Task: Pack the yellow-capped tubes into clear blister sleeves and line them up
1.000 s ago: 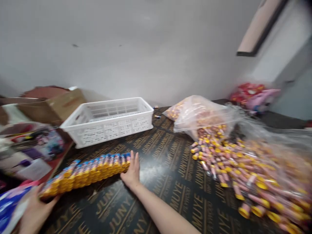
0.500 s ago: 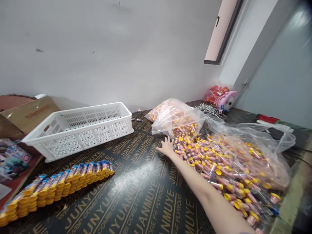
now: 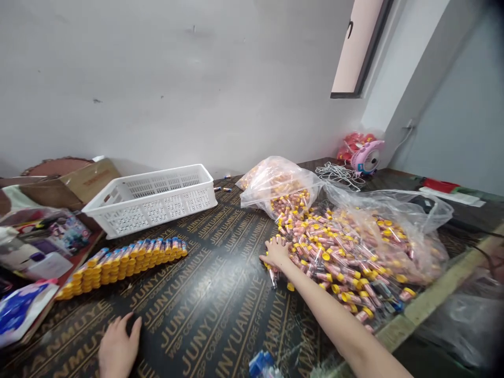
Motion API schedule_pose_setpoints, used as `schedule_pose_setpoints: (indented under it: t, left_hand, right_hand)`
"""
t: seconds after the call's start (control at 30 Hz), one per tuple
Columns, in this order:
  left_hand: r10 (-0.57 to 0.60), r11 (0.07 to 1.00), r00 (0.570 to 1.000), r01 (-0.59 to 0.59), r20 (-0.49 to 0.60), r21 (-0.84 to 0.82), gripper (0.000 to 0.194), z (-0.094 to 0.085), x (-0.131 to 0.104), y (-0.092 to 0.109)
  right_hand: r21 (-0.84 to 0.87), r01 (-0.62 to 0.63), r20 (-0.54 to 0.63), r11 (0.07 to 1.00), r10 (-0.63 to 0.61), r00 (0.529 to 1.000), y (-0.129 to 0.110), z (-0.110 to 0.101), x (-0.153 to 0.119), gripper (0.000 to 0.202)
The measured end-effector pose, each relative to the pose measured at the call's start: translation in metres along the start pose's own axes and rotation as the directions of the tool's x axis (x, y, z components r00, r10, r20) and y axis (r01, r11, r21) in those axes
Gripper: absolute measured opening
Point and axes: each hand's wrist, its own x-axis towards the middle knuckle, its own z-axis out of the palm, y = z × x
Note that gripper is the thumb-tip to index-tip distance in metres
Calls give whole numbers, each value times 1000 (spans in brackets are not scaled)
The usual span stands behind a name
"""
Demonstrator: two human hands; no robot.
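My right hand (image 3: 276, 255) reaches out to the left edge of a big loose pile of small clear tubes (image 3: 326, 256) with yellow caps and pinkish contents. Its fingers are spread over a few tubes there, touching them without a visible grip. On the dark plywood table (image 3: 205, 294), near the front left, lies my left hand (image 3: 119, 346), thumb and fingers apart and holding nothing. Beyond it, tubes with yellow ends and blue tops are stacked in a neat slanting row (image 3: 126, 258).
A white slotted crate (image 3: 157, 203) stands by the wall. Plastic bags of tubes (image 3: 279, 184) lie at the back and right. Further off are a pink fan (image 3: 367, 157) and white cable (image 3: 338, 174). A cardboard box (image 3: 92, 181) and packages sit left; something blue (image 3: 261, 362) is in front.
My left hand has come into view at the lower left. My right hand has gone from beside the pile onto its left edge. The view has shifted slightly left and down.
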Motion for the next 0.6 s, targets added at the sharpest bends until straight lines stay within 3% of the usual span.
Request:
schedule_pose_setpoints:
  t: [0.07,0.17,0.27,0.33,0.43,0.53,0.6]
  left_hand:
    - [43,994,998,-38,43,-99,47,7,-23,40]
    - [171,936,973,-113,153,-333,40,18,-73,116]
    - [322,837,889,-106,327,-537,36,20,-125,184]
    - [348,808,853,-63,389,-586,35,14,-150,212]
    - [348,805,826,-22,443,-593,35,-1,-171,231]
    - [337,833,811,-19,479,-553,30,-15,-179,229]
    - [296,862,823,-11,484,-507,29,-22,-182,223]
  right_hand:
    - [-7,58,-9,998,-58,998,0,2,-30,55]
    - [-11,161,-17,987,-161,987,1,4,-75,55]
    - [-2,269,-17,963,-269,963,3,4,-111,55]
    - [11,337,-15,942,-336,942,6,2,-129,54]
    - [35,422,-11,906,-422,906,13,-2,-149,49]
    - [59,492,1,869,-493,870,21,-5,-167,42]
    - [68,523,4,849,-525,851,26,-7,-177,46]
